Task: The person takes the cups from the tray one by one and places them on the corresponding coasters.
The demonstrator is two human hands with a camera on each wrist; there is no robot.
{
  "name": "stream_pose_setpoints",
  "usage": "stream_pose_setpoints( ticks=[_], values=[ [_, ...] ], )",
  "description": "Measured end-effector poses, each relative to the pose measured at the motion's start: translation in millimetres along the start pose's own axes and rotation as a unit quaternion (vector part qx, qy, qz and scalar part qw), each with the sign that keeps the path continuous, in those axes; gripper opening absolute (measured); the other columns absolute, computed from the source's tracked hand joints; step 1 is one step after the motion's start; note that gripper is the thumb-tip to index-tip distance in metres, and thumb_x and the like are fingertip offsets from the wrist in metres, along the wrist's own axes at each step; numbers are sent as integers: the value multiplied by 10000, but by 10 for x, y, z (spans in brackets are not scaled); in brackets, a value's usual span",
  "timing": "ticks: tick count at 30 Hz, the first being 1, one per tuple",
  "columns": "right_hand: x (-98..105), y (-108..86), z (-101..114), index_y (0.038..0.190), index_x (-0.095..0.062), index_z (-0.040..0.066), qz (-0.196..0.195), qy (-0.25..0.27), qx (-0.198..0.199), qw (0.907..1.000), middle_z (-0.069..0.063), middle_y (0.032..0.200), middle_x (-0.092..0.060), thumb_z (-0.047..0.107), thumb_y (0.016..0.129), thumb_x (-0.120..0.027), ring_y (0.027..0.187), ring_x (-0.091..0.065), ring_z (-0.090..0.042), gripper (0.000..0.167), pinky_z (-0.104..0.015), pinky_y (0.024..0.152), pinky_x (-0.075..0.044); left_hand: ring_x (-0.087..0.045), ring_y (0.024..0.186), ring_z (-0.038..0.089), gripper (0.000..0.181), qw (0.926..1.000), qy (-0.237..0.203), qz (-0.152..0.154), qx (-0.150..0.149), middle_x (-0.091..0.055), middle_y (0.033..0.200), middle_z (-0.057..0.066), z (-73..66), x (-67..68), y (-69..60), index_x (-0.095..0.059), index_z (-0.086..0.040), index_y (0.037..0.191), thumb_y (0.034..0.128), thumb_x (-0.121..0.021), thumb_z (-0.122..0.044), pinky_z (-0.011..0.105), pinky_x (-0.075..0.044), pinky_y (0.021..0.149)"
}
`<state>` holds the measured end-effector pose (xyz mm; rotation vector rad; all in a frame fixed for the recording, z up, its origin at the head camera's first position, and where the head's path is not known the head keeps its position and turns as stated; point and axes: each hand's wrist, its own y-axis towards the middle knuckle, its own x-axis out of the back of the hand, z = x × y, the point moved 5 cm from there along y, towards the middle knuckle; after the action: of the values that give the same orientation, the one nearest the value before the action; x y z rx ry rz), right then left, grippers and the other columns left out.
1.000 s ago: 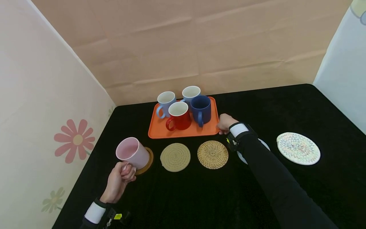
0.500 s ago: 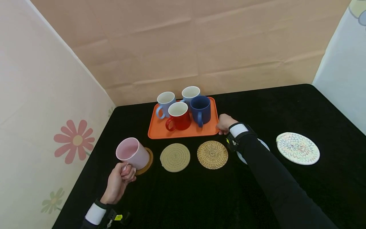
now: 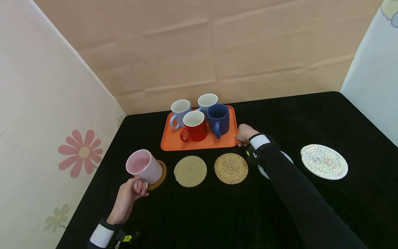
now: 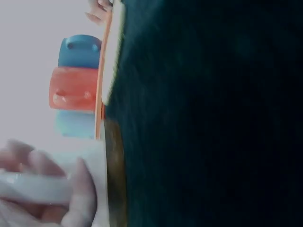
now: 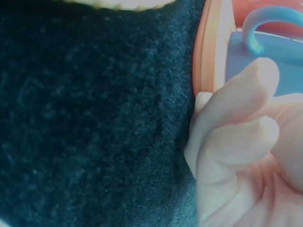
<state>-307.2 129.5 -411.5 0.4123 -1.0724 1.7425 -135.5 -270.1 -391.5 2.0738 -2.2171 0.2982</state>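
A pink mug [image 3: 149, 170] stands on a round brown coaster [image 3: 161, 175] at the left of the black table. My left hand [image 3: 130, 193] is at its handle, fingers loosely curled round it; in the left wrist view the pale handle [image 4: 38, 187] passes between fingers and thumb. My right hand [image 3: 245, 134] holds the near right corner of an orange tray [image 3: 171, 143]. On the tray stand a red mug [image 3: 199, 131], a dark blue mug [image 3: 218, 121], and two light blue mugs, one at the left [image 3: 181, 112] and one behind [image 3: 207, 102].
Right of the pink mug lie a beige woven coaster [image 3: 190, 171] and a tan woven coaster [image 3: 231, 168]. A pale coaster [image 3: 263, 171] is mostly hidden under my right forearm. A patterned white coaster [image 3: 324, 162] lies far right. A brown paper wall [image 3: 217, 52] rises behind the table.
My left hand's fingers have loosened somewhat at the pink mug's handle, and its wrist has shifted slightly down and left. The right hand, tray and mugs have kept their places.
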Motion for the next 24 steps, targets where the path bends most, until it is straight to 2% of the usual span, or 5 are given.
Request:
stream_pose_setpoints(
  ticks=[6, 12, 18, 21, 24],
  values=[
    [15, 6, 0, 938, -515, -52, 21, 28, 75, 10000, -31, 548, -558, 21, 947, -493, 432, -498, -93, 77, -199, 458, -454, -564, 721, 95, 497, 9761, 1539, -1531, -123, -594, 811, 71, -105, 264, -31, -610, 94, 888, 1074, -339, -279, 218, -514, 646],
    [-2, -3, -6, 904, -526, -45, -35, -17, 93, 9999, -32, 548, -559, 23, 947, -498, 431, -493, -91, 85, -197, 457, -453, -428, 642, 143, 385, 9343, 1329, -2986, -1425, -469, 670, 8, -477, 378, -57, -535, 51, 760, 1053, -407, -162, 212, -361, 595],
    [6, -27, 21, 852, -537, -30, 30, 59, 94, 9999, -37, 550, -561, 19, 946, -501, 430, -498, -94, 113, -200, 460, -460, -478, 698, 129, 260, 9235, 565, -2357, -2973, -532, 724, -18, -1018, -18, 30, -529, 121, 789, 1002, -449, -6, 186, -413, 650],
    [9, -25, 12, 847, -539, -27, 0, 87, 76, 9999, -37, 550, -557, 19, 945, -503, 432, -499, -95, 113, -199, 459, -458, -531, 766, 124, 184, 9376, 181, -1514, -3126, -587, 828, 28, -1199, -358, 165, -553, 115, 871, 989, -455, 14, 200, -453, 715],
    [4, -27, 2, 867, -534, -29, -48, 63, 50, 10000, -32, 546, -550, 18, 944, -505, 430, -492, -93, 95, -195, 453, -450, -533, 922, 181, 148, 9623, -294, -732, -2603, -585, 996, 91, -1246, -702, 378, -533, 116, 1024, 993, -462, -9, 266, -443, 838]
  ],
)
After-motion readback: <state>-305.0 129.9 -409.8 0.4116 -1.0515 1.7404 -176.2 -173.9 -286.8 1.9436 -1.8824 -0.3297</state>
